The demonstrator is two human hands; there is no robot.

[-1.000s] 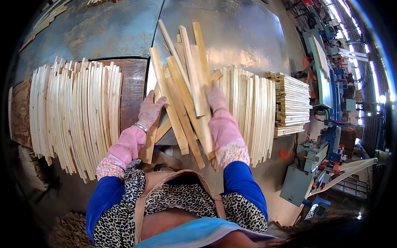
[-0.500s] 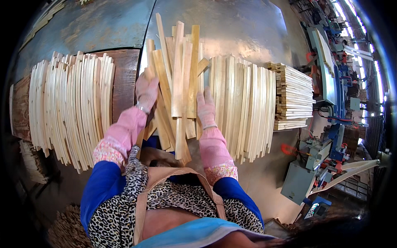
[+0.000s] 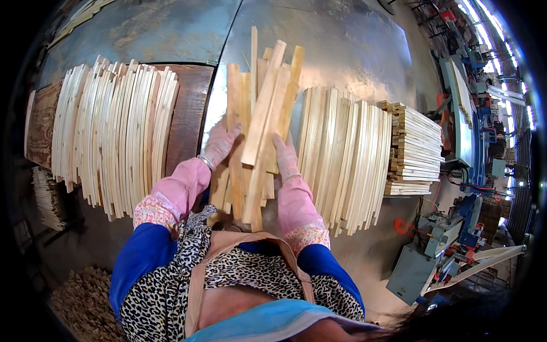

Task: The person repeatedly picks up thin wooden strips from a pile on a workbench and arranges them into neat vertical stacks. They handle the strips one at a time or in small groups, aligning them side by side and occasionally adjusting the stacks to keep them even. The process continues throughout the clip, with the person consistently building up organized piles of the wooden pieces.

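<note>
A loose bundle of wooden strips lies in front of me, its pieces crossing at slight angles and their ends uneven. My left hand, in a pale glove, is closed against the bundle's left side. On the opposite side my right hand, gloved too, presses in, its fingers partly behind the strips. Together the two hands squeeze the bundle between them. Close to my right hand stands an orderly row of wooden strips. Another packed row of paler strips lies left of my left hand, on a brown board.
A metal-topped table stretches away beyond the bundle. Right of the orderly row is a crosswise stack of strips. Grey and blue machinery with hoses stands farther right. More strips are stacked low on the left, above a brown heap.
The hands have closed in on the bundle from both sides. Its fanned-out strips are now drawn closer together, and the top strips lean more to the right. The view has shifted slightly.
</note>
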